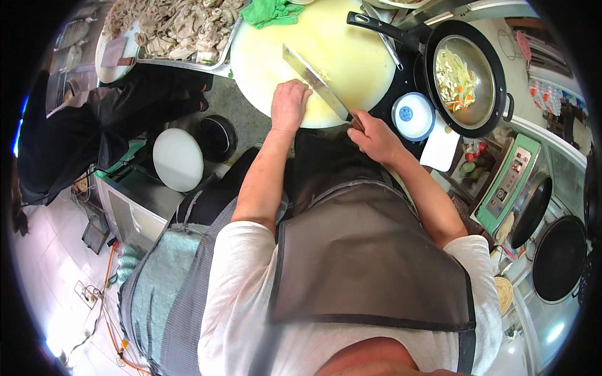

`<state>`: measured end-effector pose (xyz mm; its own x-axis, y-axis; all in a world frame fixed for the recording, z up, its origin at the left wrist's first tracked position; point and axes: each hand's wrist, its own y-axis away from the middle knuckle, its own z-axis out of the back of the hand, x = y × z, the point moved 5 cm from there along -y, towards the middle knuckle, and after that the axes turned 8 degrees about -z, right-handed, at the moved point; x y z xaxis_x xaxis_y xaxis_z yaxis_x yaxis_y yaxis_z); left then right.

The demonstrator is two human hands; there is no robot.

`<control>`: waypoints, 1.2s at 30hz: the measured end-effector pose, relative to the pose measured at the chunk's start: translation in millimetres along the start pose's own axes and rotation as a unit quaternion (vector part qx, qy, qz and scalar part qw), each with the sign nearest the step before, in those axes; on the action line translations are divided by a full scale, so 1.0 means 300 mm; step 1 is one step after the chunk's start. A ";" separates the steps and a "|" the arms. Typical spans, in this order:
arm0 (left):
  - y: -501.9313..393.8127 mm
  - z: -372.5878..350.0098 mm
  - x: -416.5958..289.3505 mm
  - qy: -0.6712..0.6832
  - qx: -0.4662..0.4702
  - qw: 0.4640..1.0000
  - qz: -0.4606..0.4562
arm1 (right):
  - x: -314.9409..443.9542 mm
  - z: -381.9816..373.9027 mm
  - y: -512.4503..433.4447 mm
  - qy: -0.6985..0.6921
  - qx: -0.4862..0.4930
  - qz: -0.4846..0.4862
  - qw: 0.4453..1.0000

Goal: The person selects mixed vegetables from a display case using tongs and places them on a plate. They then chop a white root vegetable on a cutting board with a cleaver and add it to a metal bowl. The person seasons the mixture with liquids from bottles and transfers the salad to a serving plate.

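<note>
My right hand (376, 137) grips the wooden handle of a cleaver (316, 81), whose broad blade slants up and left across a round, pale yellow cutting board (268, 56). Just left of the blade, my left hand (290, 104) rests on the board with its fingers curled, close to the steel. Whatever may lie under those fingers is hidden. A little pile of finely chopped pale food (324, 74) lies along the blade's far side. A green cloth (271, 12) sits at the board's far edge.
At the right stands a black-handled wok (484, 101) with sliced vegetables (454, 77). A blue-rimmed bowl (414, 116) is between it and the board. A metal tray (183, 61) of sliced meat (188, 28) is at upper left. Another person (94, 122) stands at left, near a white round stool (178, 160).
</note>
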<state>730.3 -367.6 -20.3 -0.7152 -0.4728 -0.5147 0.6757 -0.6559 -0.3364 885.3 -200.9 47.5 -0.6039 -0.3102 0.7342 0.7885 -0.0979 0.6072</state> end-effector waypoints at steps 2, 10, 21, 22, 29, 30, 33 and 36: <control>0.004 0.000 0.001 -0.002 0.006 1.000 0.004 | 0.002 -0.003 0.006 0.001 0.004 -0.002 1.000; 0.032 0.008 -0.019 -0.008 -0.004 1.000 0.017 | 0.001 0.010 0.034 0.014 -0.002 0.007 1.000; 0.000 -0.012 -0.012 0.029 0.004 0.999 0.012 | 0.013 0.069 0.038 0.037 -0.066 -0.011 0.997; -0.006 -0.019 -0.016 0.047 0.028 0.998 0.028 | 0.020 0.099 0.044 0.062 -0.100 -0.007 0.993; -0.043 -0.057 -0.104 0.025 0.007 0.996 0.088 | -0.001 0.132 0.013 0.084 -0.074 -0.007 0.994; -0.041 -0.064 -0.107 0.034 0.008 0.996 0.088 | -0.010 0.120 0.012 0.080 -0.063 -0.001 0.995; -0.012 -0.068 -0.101 0.025 -0.014 0.993 0.118 | -0.043 0.101 0.019 0.051 -0.039 -0.013 0.998; 0.030 -0.065 -0.102 0.020 -0.023 0.990 0.137 | -0.059 0.112 0.031 0.024 -0.014 -0.024 0.999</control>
<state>761.7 -347.6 -22.9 -0.4977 -0.6048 -0.6217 0.8509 -0.4794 -0.2149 899.4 -164.4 50.3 -0.6357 -0.3490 0.6885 0.7618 -0.1394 0.6327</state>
